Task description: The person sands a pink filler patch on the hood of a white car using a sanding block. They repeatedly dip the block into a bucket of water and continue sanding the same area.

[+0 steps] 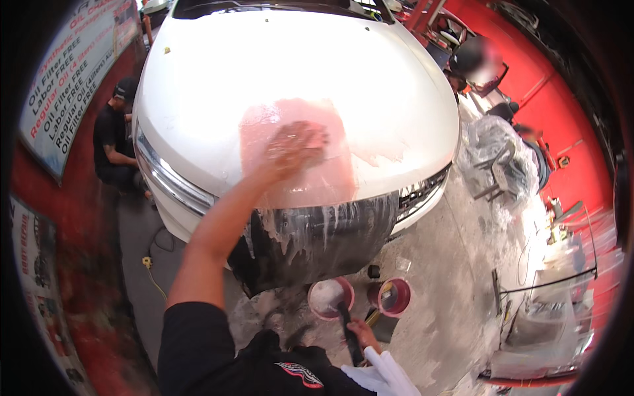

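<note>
Left hand (294, 148): arm reaching forward, hand lying blurred over the pink patch (330, 175); whether its fingers are gripping anything, one cannot tell. Right hand (364, 334): sitting low and well apart from the left, fingers closing around a black bar (348, 327). White cloth (384, 375): hanging just below the right hand.

Pink patch: occupying the front middle of the white hood (198, 86), which is belonging to a car facing the wearer; wet streaks are showing on it. Black sheet (323, 241): draping down the car's front, whitish drips running over it.

Reddish bucket, first (312, 310): standing on the floor under the black bar's upper end, holding something whitish. Reddish bucket, second (404, 300): standing just to its right.

Outward, left: a co-worker (113, 142) in dark clothes, crouching beside the car; a banner (72, 86), hanging beyond. Right: clear plastic sheeting (495, 155), lying bunched near a red wall (574, 145).
</note>
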### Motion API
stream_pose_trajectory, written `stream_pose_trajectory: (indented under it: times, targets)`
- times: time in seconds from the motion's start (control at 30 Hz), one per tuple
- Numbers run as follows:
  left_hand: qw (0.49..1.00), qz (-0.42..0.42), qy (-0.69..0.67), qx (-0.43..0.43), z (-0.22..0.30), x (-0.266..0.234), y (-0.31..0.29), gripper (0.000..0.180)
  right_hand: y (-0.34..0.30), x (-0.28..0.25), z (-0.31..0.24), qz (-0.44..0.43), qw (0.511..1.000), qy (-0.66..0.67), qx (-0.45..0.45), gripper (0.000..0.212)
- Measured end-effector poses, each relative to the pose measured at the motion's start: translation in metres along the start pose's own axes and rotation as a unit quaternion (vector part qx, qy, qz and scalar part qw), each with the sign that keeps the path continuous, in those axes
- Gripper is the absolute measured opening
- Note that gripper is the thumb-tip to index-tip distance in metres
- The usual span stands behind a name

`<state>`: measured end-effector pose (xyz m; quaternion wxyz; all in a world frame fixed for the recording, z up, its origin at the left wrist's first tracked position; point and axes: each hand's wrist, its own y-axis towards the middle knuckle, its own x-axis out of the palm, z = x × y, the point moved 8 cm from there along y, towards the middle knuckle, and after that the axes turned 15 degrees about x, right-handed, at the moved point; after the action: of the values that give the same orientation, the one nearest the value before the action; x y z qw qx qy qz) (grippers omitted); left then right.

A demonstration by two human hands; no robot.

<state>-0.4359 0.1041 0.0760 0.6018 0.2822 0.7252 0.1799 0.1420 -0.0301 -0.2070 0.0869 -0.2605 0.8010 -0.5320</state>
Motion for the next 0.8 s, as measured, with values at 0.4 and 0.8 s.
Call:
stream_pose_trajectory:
  times: [0.4, 0.8]
  targets:
    - [0.986, 0.079, 0.088, -0.120, 0.035, -0.057, -0.079, 0.053, -0.011, -0.106, 0.032, 0.000, 0.974, 0.211, -0.079, 0.065]
    - [0.999, -0.037, 0.009, -0.011, 0.110, -0.009, -0.017, 0.065, 0.041, -0.094, 0.017, -0.057, 0.988, 0.106, -0.095, 0.058]
